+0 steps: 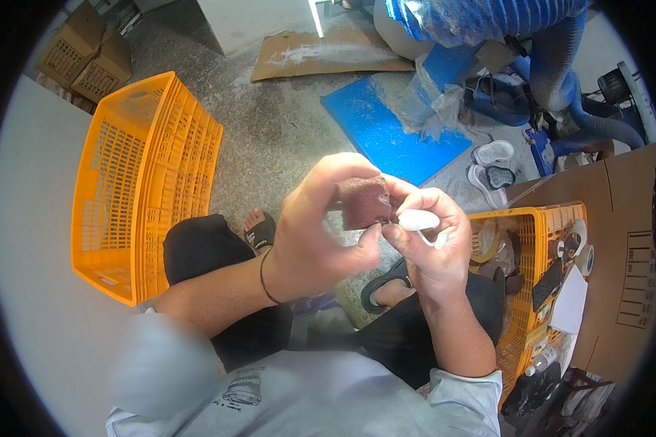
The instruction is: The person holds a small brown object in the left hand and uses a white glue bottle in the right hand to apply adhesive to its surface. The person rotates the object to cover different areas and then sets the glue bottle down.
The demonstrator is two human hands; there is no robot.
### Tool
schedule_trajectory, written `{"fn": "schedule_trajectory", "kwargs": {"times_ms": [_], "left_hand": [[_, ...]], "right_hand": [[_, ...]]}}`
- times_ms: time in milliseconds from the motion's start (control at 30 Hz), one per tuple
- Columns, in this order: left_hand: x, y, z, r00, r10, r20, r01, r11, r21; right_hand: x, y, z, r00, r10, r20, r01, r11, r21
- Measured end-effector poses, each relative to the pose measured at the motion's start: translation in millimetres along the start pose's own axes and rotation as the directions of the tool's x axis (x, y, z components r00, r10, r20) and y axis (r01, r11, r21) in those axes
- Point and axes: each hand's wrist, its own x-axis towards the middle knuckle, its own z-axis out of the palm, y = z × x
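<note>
In front of me, over my lap, my left hand (310, 229) pinches a folded reddish-brown piece of sandpaper (364, 204) between its thumb and fingers. Close beside it on the right, my right hand (437, 255) grips a small white piece (418, 219) with a rounded oval end and a curved loop below. The exact kind of this white piece is unclear. Fingertips of both hands almost meet where the sandpaper's edge comes up to the white piece. Whether those two touch cannot be made out.
Stacked orange crates (142, 197) stand at the left. Another orange crate (525, 211) at the right holds mixed items, with tape and papers along its edge. Beyond are a blue board (401, 138), white shoes (488, 175), blue hoses (554, 65) and flat cardboard (328, 54).
</note>
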Motion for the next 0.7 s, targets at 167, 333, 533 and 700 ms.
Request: {"fn": "schedule_trajectory", "kwargs": {"times_ms": [167, 333, 533, 700], "left_hand": [[-0.9, -3.0, -1.0, 1.000, 0.002, 0.003, -0.002, 1.000, -0.009], [-2.9, -4.8, -4.9, 0.996, 0.000, 0.091, 0.000, 1.000, -0.003], [0.2, -3.8, 1.1, 1.000, 0.029, 0.003, -0.029, 1.000, -0.011], [0.2, -2.8, 0.8, 1.000, 0.026, 0.005, -0.026, 1.000, -0.005]], "right_hand": [[1.3, 0.4, -0.3, 1.000, 0.012, 0.002, -0.012, 1.000, 0.012], [0.9, 0.5, -0.4, 1.000, 0.011, 0.001, -0.011, 1.000, 0.000], [0.6, -0.2, -0.4, 1.000, 0.015, -0.010, -0.015, 1.000, -0.006], [0.2, 0.5, -1.1, 1.000, 0.009, -0.006, -0.009, 1.000, -0.003]]}}
